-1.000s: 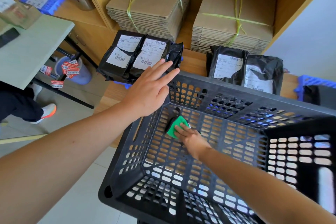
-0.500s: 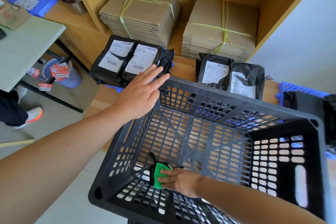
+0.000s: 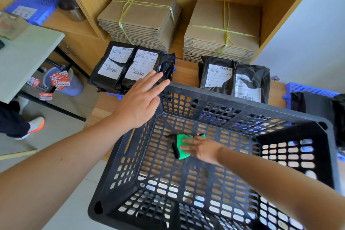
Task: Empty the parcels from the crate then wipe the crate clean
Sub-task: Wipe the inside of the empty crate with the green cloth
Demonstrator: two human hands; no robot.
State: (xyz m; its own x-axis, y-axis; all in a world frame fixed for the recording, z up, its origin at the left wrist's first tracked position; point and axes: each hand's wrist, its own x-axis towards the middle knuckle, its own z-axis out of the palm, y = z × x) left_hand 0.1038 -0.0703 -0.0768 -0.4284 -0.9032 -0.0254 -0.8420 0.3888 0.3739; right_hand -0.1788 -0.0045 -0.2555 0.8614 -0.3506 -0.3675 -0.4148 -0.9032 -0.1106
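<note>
A black slatted plastic crate stands in front of me with no parcels inside. My right hand reaches into it and presses a green cloth flat on the crate floor. My left hand rests open, fingers straight, on the crate's far left corner rim. Black parcels with white labels lie on the wooden shelf behind the crate: one group at the left, another at the right.
Two tied bundles of flat cardboard sit behind the parcels. A grey table stands at left, with a person's leg and shoe and a bucket beneath. A blue crate is at right.
My right hand slid the green cloth from the far left of the crate floor to the near side, then back to the middle. My left hand stayed on the rim.
</note>
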